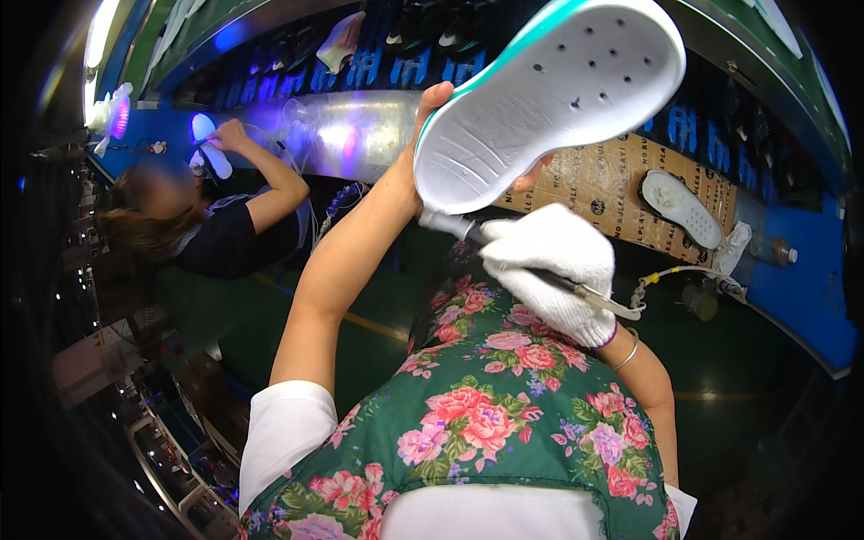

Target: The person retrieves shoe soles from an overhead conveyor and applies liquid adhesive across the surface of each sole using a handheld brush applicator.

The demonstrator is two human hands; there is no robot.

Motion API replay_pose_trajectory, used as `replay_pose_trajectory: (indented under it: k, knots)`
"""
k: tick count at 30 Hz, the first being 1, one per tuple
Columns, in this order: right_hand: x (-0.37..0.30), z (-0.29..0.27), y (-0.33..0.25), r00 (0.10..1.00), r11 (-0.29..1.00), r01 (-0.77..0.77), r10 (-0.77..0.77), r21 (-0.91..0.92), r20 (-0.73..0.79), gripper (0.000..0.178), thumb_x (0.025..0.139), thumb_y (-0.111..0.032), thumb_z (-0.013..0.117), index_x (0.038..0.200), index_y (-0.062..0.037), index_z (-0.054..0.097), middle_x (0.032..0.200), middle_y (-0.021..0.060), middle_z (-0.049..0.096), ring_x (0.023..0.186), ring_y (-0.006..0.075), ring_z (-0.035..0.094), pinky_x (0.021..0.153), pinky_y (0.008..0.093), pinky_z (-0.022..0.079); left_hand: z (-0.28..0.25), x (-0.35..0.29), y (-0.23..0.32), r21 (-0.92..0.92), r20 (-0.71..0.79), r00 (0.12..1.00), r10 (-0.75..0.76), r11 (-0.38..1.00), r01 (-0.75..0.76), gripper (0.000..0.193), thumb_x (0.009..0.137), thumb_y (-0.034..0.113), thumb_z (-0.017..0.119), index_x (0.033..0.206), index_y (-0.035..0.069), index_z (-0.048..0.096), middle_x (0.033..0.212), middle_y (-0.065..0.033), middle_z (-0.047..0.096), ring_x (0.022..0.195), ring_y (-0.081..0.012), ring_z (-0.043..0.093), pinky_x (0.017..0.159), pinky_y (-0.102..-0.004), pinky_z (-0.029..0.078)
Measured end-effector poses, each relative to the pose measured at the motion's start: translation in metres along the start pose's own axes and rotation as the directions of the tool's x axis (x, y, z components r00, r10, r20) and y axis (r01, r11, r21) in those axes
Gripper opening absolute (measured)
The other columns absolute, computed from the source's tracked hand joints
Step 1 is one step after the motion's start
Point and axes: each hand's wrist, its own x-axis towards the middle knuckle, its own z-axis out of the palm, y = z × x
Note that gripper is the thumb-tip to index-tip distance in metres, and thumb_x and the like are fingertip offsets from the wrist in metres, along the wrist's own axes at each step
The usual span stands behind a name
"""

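My bare left hand [430, 103] holds up a white shoe sole [504, 117] with a teal rim. Its fingers wrap the left edge and some fingertips show past the right edge; the palm is hidden behind. The sole's inner face is toward me, with small holes at its broad end and curved grooves at its narrow end. In a white knit glove, my right hand [553, 265] grips a brush [466, 230] whose back end runs into a thin hose. The pale bristles are at the sole's lower, narrow end; whether they touch it I cannot tell.
A second sole [688, 211] lies on the printed brown cardboard [612, 184]. Right of it are crumpled white material [733, 245] and a clear bottle [774, 250]. The hose [670, 272] passes the table edge. Shoes on blue holders [409, 67] line the back. A co-worker [238, 225] handles a sole at left.
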Motion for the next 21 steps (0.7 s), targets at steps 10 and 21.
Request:
replay_pose_trajectory:
  k: [10,21]
  knots:
    - [-0.011,0.009,0.007,0.986,0.991,0.042,-0.063,0.129,0.157,0.028,0.072,0.0,0.077,0.098,-0.0071,0.072,0.096,0.01,0.072,0.077,0.0239,0.067,0.069,0.0354,0.051,0.01,0.004,0.008,0.082,-0.186,0.975,-0.12,0.987,0.137,0.093,0.076,0.066,0.061,0.14,0.001,0.046,0.11,-0.0258,0.053,0.087,-0.0351,0.056,0.07,-0.0398,0.043]
    - [-0.008,0.02,0.008,0.991,0.963,-0.134,0.137,0.232,0.003,0.02,0.076,0.0,0.076,0.095,-0.0051,0.074,0.095,0.011,0.073,0.079,0.0213,0.068,0.071,0.0312,0.053,0.004,-0.011,0.008,0.087,-0.184,0.982,-0.043,0.994,0.06,0.095,0.072,0.067,0.064,0.142,0.006,0.047,0.121,-0.0274,0.052,0.095,-0.0374,0.056,0.072,-0.0424,0.046]
